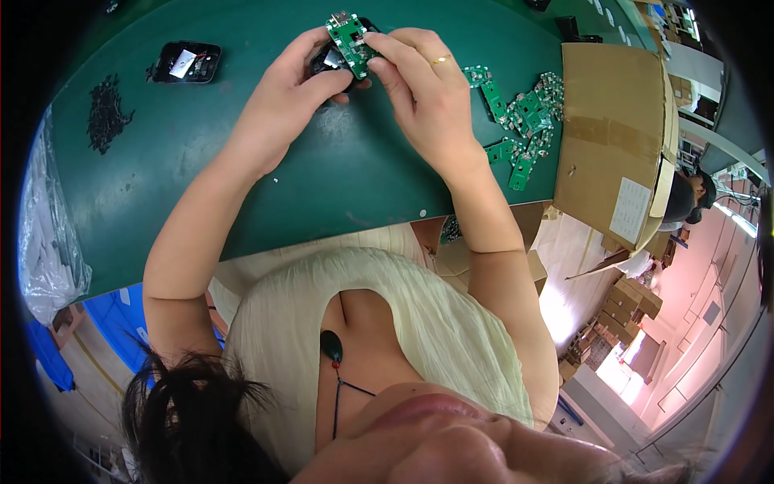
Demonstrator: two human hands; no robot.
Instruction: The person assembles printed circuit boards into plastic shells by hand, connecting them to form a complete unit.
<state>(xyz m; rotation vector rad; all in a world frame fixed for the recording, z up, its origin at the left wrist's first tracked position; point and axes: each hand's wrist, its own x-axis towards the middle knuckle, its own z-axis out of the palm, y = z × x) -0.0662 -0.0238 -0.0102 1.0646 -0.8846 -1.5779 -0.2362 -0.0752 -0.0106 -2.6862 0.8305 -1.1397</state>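
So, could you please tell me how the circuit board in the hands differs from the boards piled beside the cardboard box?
The held board is a single piece, lifted off the table between the left hand and right hand; the piled boards are many, lying loose on the green table. The held board sits over a black casing; the piled boards lie bare beside the cardboard box. Both are green boards with small parts on them.

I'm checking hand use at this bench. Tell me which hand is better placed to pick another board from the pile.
Probably the right hand: the pile of green circuit boards lies just to its right. The left hand cradles the black casing under the held circuit board.
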